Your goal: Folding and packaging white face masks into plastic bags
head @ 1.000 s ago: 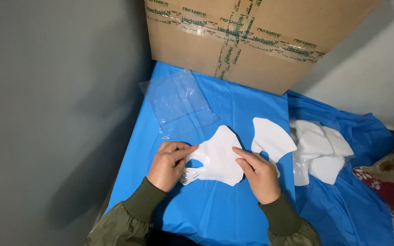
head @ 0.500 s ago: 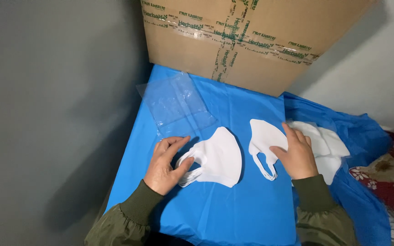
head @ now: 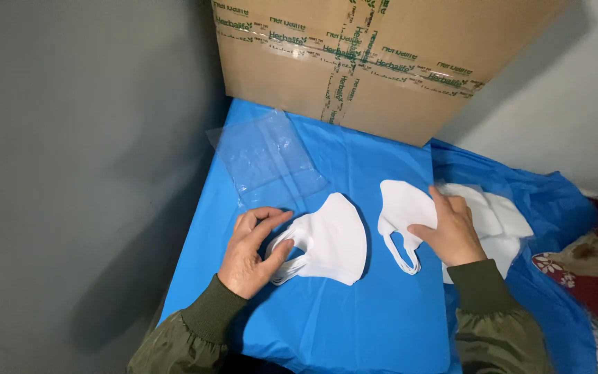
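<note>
The left hand (head: 249, 253) lies palm down, fingers spread loosely on the ear loops of a mask stack (head: 330, 241) on the blue sheet (head: 354, 325). The right hand (head: 451, 232), fingers open, presses a single mask (head: 403, 208) just beside it.

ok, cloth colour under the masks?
Bright blue cloth, plain, seen in the head view; the masks are white.

The scene was evenly and moderately lit, the light falling from about one o'clock. The large brown cardboard box (head: 382, 62) cast a soft shadow on the pale wall toward two o'clock. The grey wall at nine o'clock stayed dim. The clear plastic bag (head: 268, 156) showed faint glare. Focus was sharp on the bright blue tabletop (head: 354, 325); edges bowed slightly.
</note>
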